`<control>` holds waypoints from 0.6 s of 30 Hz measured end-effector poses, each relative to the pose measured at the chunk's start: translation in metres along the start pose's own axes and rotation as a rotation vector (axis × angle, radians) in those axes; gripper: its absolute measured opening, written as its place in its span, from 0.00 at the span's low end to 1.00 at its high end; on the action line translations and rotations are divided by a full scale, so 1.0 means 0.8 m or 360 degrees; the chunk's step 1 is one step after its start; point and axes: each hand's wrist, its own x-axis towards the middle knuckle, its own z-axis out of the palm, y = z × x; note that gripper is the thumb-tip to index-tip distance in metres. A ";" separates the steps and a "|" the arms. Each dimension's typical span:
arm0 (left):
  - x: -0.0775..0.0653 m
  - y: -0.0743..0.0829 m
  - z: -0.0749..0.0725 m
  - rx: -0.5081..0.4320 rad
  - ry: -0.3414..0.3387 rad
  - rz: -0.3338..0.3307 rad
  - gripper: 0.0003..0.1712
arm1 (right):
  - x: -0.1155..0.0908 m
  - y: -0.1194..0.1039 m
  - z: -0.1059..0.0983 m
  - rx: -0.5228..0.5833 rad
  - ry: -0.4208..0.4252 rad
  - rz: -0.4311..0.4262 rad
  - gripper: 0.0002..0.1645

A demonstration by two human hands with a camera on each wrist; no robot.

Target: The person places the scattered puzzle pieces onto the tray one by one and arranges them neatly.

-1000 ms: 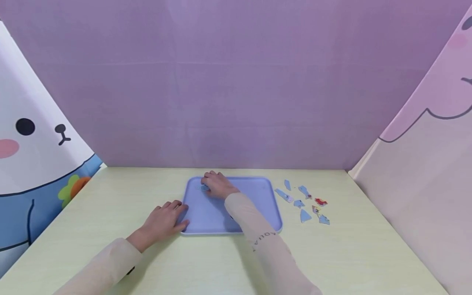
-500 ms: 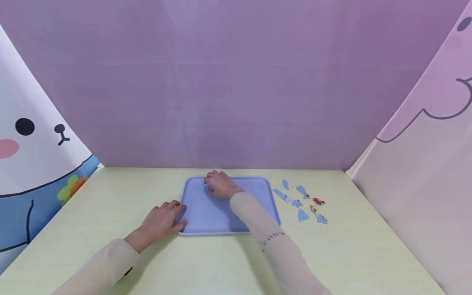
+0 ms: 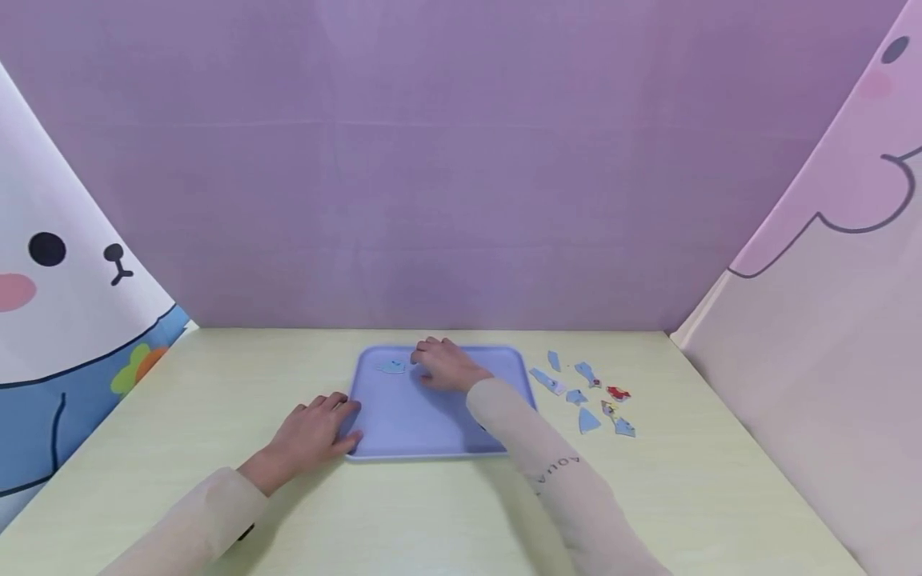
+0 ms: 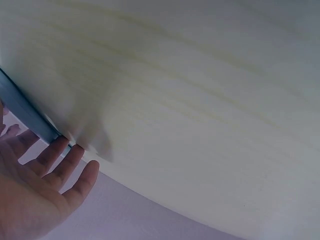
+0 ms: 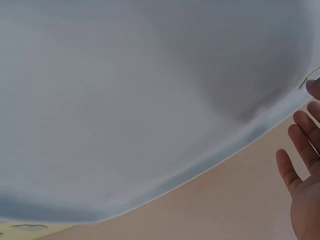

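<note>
A lavender tray (image 3: 432, 436) lies on the table. Flat light-blue puzzle pieces (image 3: 392, 367) sit together near its far left corner. My right hand (image 3: 448, 365) is over the far part of the tray, just right of these pieces, with nothing in its fingers. In the right wrist view, the right hand (image 5: 305, 155) shows spread, nearly straight fingers near the tray rim (image 5: 190, 172). My left hand (image 3: 313, 432) rests at the tray's left edge, its thumb near the front corner. The left wrist view has the left hand (image 4: 47, 182) with loose fingers against the rim (image 4: 30, 112).
Several loose puzzle pieces (image 3: 588, 421) lie scattered on the table right of the tray, one of them a red piece (image 3: 618, 393). A purple cloth backdrop (image 3: 461, 200) stands behind the table, with printed cartoon cloths at both sides.
My right hand has let go of the blue puzzle pieces and moved right, so they now show fully in the tray. The left hand has stayed at the tray's edge.
</note>
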 end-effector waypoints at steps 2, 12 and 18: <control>0.000 0.000 0.000 -0.0003 0.0011 0.0004 0.28 | -0.004 0.002 0.000 -0.0010 0.0002 -0.0004 0.17; 0.001 -0.002 0.003 -0.0006 0.0022 0.0009 0.28 | -0.025 0.014 -0.001 -0.0003 -0.0006 -0.0014 0.17; 0.002 -0.003 0.004 -0.0011 0.0014 -0.0006 0.28 | -0.040 0.023 -0.001 0.0001 -0.0002 -0.0030 0.16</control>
